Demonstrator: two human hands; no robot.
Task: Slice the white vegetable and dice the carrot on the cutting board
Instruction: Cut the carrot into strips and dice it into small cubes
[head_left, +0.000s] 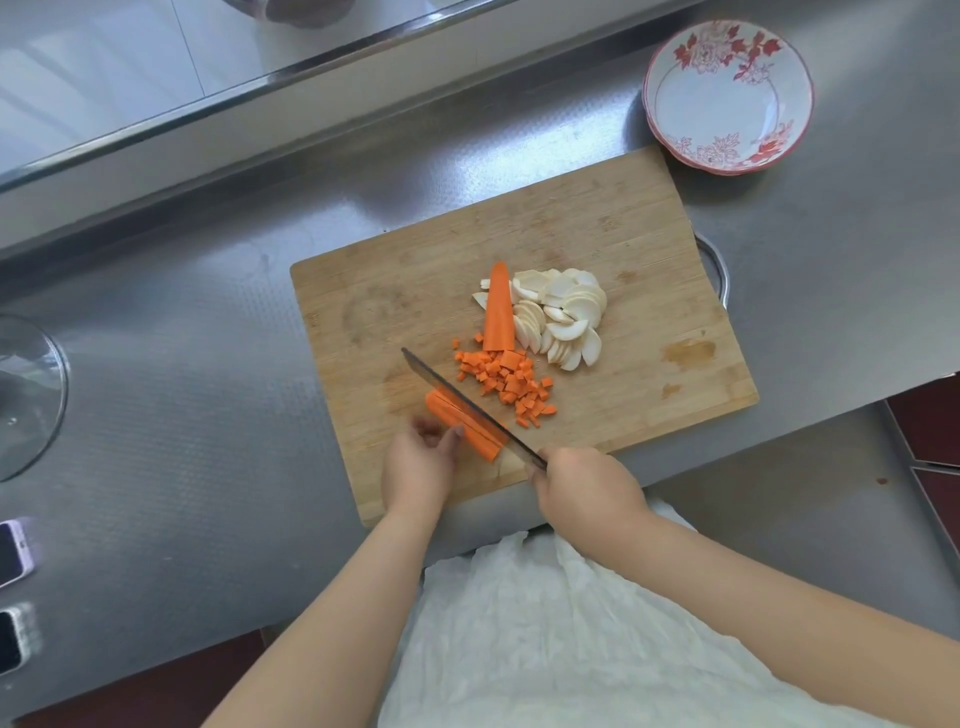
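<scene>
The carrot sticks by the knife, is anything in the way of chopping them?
Nothing visible is. The knife, gripped by the right hand, lies right across the carrot sticks, and the left hand holds their near end. The diced carrot sits beyond the blade.

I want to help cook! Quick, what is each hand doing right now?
Left hand: fingers curled, holding the carrot sticks steady on the cutting board.
Right hand: closed around the knife handle.
</scene>
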